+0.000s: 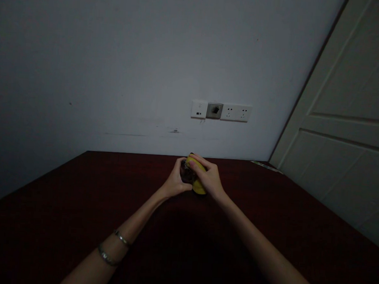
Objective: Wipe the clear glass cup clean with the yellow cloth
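Observation:
Both of my hands meet near the far edge of the dark red table [115, 206]. My left hand [174, 183] is closed around a dark, round, shiny object [186, 172], which looks like a glass or small jar; the dim light hides its exact kind. My right hand [209, 177] grips a yellow pad [198, 188] with a dark edge, sponge-like in look. Its thumb lies across the yellow surface, and the pad is pressed against the right side of the dark object. Fingers cover part of both things.
Behind the table rises a pale wall [132, 70] with sockets [236, 112] and a grey switch plate [214, 111]. A white panelled door [347, 126] stands along the right side. Near the far right corner lies a thin, light strip [266, 166].

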Demonstrator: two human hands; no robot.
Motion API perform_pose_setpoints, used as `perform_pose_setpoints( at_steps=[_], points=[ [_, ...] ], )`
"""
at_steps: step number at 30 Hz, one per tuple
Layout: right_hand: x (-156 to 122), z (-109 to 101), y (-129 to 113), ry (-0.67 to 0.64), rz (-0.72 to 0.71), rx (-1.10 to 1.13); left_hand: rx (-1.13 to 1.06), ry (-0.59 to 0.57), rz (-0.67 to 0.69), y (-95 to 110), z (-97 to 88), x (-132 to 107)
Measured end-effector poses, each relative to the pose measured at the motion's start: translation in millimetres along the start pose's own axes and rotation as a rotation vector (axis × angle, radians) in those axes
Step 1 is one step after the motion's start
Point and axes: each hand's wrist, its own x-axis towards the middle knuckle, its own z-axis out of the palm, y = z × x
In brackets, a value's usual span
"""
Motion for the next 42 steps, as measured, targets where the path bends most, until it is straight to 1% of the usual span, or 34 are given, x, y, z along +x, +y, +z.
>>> perform_pose_setpoints(
  at_steps=[1,3,8,10,12,16,21,23,28,30,32,35,39,40,42],
  points=[
    [1,0,0,-0.005,0.015,0.008,0.000,0.000,-0.012,-1,0.1,0],
    [1,-3,0,-0.040,-0.010,-0.004,-0.008,-0.001,-0.038,-2,0.5,0],
    [-2,-16,-2,-0.241,-0.256,-0.087,-0.054,0.038,-0.139,0,2.1,0],
    [-2,-19,-4,-0.285,-0.305,-0.098,-0.069,0.041,-0.152,1,2.3,0],
    [-2,-19,-5,-0.252,-0.276,-0.084,-0.090,0.034,-0.118,3,2.4,0],
    [1,-13,-5,-0.088,-0.130,0.004,-0.113,0.002,-0.040,8,2.7,1],
    [4,-10,-1,0.000,-0.020,0.045,-0.113,-0.010,-0.040,12,2.3,1],
    [3,-13,-2,-0.017,-0.046,0.035,-0.098,-0.008,-0.052,12,1.9,1],
    [-4,-21,-12,-0.172,-0.310,-0.087,-0.076,0.011,-0.093,13,2.3,2],
    [-6,-22,-14,-0.187,-0.354,-0.117,-0.064,0.004,-0.079,15,2.4,2],
    [-5,-22,-14,-0.144,-0.337,-0.111,-0.072,-0.025,-0.052,18,2.5,2],
    [-1,-20,-8,-0.059,-0.250,-0.065,-0.087,-0.081,-0.021,22,2.9,1],
    [4,-21,-1,0.022,-0.145,-0.032,-0.003,-0.120,-0.020,26,3.5,0],
    [4,-22,-1,0.030,-0.146,-0.038,0.017,-0.126,-0.025,26,3.4,0],
    [2,-22,-5,0.004,-0.199,-0.072,0.038,-0.132,-0.030,26,2.9,-1]
  ],
)
